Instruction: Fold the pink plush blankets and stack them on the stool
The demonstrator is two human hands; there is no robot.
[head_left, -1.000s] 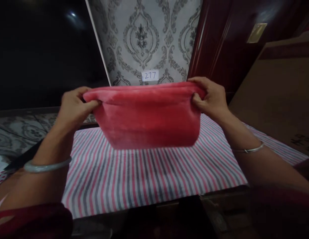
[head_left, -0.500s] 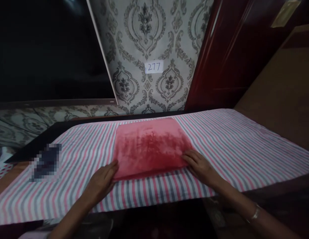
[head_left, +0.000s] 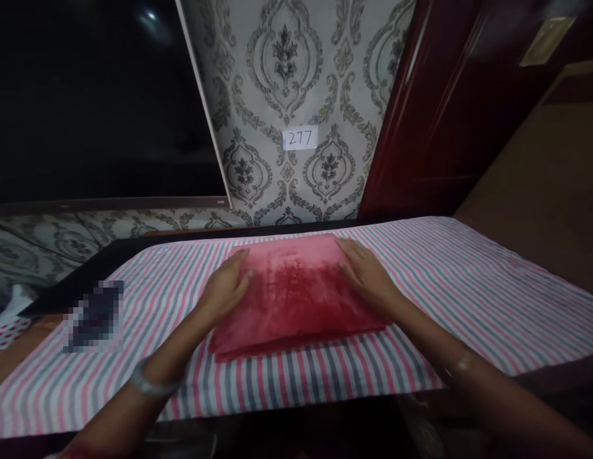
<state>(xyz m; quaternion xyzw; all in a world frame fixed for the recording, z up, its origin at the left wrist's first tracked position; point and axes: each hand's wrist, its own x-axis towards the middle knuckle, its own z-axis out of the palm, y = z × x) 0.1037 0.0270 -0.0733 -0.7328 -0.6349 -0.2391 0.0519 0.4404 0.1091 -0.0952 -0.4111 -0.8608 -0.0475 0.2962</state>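
Note:
A folded red plush cloth [head_left: 296,299] lies flat on a striped sheet [head_left: 459,280] of pink, grey and white. Its nap looks light pink along the back and darker red toward the front. My left hand [head_left: 227,284] rests on the cloth's left side, fingers stretched out toward its far left corner. On the right side lies my right hand [head_left: 366,271], its fingers extended and thumb apart, near the far right corner. Both palms press on the cloth without gripping it. Layered edges show at the cloth's front left corner.
A large dark screen [head_left: 95,108] stands at the back left. Behind the table is patterned wallpaper with a paper label [head_left: 300,138] reading 277. At right are a dark red glossy panel [head_left: 421,115] and a brown board [head_left: 545,172]. A blurred dark patch [head_left: 95,317] lies at left.
Both hands have moved from the cloth's front corners to its far side edges, lying flatter on top. The cloth stays in about the same place, and the view has shifted slightly.

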